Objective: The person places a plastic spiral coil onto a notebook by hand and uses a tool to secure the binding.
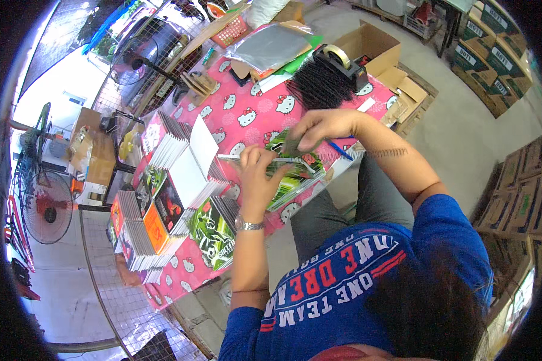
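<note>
My left hand [258,174], with a metal watch at its wrist, grips a thin notebook [286,160] held edge-up above a green-covered stack of notebooks [292,191]. My right hand [326,129] is bent over the notebook's far side. Its fingertips are smeared by motion, so what they pinch, if anything, cannot be made out. A dark spiral binding coil [386,153] stretches rightward from the notebook's right end, past my right forearm. Near that coil lies a blue pen-like tool [341,150]. Beyond my right hand is a heap of black spiral coils [322,83].
Several notebook stacks [190,180] fill the left of the pink-patterned table [247,114]. At the back are plastic-wrapped sheets [265,48], a tape dispenser [343,63] and an open cardboard box [373,45]. Stacked cartons [491,57] stand at right; a fan [48,207] stands at left.
</note>
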Available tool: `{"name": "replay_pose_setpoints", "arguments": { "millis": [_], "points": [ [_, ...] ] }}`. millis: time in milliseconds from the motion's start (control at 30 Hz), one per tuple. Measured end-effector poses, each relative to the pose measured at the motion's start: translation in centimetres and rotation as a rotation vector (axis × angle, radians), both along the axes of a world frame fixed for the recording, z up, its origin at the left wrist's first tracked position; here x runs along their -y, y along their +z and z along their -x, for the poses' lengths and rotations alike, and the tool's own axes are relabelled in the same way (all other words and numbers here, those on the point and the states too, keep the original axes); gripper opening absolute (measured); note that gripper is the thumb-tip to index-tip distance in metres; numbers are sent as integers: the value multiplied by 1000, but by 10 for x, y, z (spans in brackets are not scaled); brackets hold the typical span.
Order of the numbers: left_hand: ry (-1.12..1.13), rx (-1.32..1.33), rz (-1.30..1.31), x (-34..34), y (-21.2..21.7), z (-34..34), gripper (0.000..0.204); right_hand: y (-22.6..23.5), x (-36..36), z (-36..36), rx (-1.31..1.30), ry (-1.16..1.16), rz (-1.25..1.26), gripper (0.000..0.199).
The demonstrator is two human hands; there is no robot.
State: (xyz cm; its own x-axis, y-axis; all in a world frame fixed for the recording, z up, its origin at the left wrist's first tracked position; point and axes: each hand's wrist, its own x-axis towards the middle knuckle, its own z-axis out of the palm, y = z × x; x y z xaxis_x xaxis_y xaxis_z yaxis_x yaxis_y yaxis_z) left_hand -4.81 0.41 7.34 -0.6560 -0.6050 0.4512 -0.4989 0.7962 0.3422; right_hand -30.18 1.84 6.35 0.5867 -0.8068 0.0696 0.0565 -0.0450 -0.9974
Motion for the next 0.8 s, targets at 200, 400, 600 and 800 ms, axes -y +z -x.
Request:
{"name": "replay_pose_setpoints", "arguments": {
  "millis": [200,400,600,800],
  "points": [
    [15,-25,34,-4,2,3,30,9,-4,-7,487,126,-103,51],
    [32,4,-57,-2,-5,-6,38,16,5,-16,81,138,-48,43],
    [96,27,37,9,9,-15,40,14,17,-23,454,226,-115,38],
    [87,-6,8,26,1,-31,39,28,36,-34,66,247,-63,36]
  ]
}}
